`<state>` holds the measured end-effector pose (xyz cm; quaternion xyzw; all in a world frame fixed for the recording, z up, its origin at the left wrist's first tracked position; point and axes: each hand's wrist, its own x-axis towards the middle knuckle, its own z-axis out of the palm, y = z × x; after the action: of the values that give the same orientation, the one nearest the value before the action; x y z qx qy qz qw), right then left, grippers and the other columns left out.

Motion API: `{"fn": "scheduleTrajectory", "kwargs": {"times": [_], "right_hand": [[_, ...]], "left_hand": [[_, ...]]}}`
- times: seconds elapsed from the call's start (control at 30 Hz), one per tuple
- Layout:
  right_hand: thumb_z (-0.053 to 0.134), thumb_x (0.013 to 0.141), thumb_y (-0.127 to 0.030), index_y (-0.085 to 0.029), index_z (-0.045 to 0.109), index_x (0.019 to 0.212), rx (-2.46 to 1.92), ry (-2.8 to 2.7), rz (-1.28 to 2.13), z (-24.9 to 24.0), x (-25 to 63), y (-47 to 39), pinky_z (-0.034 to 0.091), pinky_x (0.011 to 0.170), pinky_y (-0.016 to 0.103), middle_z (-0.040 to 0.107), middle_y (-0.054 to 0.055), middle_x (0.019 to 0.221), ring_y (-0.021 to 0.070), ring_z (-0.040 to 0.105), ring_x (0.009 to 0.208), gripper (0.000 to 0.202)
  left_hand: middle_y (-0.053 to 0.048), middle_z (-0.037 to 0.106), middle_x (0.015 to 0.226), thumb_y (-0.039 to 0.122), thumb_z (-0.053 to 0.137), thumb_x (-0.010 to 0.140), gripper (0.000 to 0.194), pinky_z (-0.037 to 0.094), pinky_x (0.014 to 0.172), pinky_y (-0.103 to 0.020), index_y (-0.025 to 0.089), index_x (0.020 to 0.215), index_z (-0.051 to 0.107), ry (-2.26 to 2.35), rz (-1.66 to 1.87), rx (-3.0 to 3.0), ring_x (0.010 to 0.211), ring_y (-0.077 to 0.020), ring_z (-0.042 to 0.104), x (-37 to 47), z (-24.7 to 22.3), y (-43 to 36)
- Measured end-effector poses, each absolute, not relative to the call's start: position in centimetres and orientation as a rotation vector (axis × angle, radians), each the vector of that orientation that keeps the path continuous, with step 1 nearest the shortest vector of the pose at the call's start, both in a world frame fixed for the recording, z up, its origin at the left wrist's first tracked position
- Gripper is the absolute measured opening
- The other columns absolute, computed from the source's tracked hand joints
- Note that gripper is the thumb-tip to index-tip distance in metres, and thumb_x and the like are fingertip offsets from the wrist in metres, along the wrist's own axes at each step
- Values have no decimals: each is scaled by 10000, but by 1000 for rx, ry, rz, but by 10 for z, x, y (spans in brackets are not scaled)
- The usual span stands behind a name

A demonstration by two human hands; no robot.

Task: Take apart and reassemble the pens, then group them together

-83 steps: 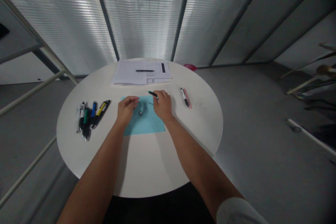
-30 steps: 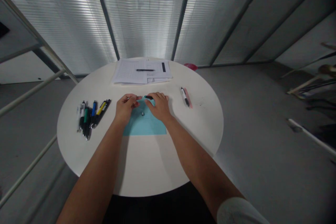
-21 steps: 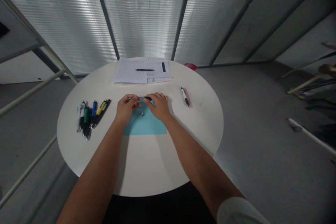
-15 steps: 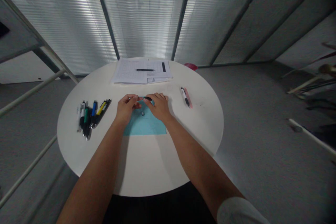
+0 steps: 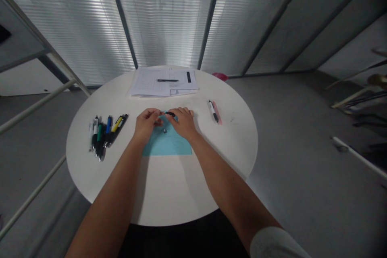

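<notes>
Above a light blue sheet [image 5: 167, 145] I hold a pen [image 5: 169, 113] crosswise between both hands. My left hand [image 5: 145, 123] pinches its left end, where a bit of teal shows. The fingers of my right hand [image 5: 183, 121] are closed around the black part at the other end. A small silvery piece [image 5: 165, 131], like a pen tip, lies on the sheet just below the hands. Fingers hide much of the pen.
On the round white table [image 5: 169, 185], several pens [image 5: 101, 135] lie in a group at left. A white and black pen [image 5: 213, 112] rests beside a pinkish strip [image 5: 217, 113] at right. Papers [image 5: 148, 82] with a black pen [image 5: 167, 80] on top lie at the far edge.
Both hands stay in nearly the same place on the pen. Slightly more of its teal part shows between the fingers.
</notes>
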<state>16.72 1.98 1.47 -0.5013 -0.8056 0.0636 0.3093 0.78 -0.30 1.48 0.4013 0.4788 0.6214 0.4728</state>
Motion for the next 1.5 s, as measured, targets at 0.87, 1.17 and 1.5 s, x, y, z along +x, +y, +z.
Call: {"fn": "scheduleTrajectory", "kwargs": {"times": [0.87,1.17,1.5], "right_hand": [[491,941,-464,-266,646,1099,-1224,-2112,267,7,166,27,370,891,354,676,39,1071,195,599,1020,297],[525,922,-394,-239,604,1093,-1124,-2041,402,7,166,26,460,872,316,669,43,1074,182,625,998,244],[523,926,-403,-237,619,1044,-1124,-2047,343,7,167,26,436,880,326,666,41,1041,182,613,1001,224]], "left_hand": [[-47,644,789,365,717,719,280,517,488,-273,146,875,644,1261,1444,1122,555,-115,571,8,12,-2],[-40,636,756,346,719,711,270,521,515,-278,141,881,669,1232,1407,1145,586,-125,575,8,16,-4],[-45,642,761,309,737,675,233,496,498,-257,156,830,654,1208,1467,1061,561,-115,569,7,16,-4]]}}
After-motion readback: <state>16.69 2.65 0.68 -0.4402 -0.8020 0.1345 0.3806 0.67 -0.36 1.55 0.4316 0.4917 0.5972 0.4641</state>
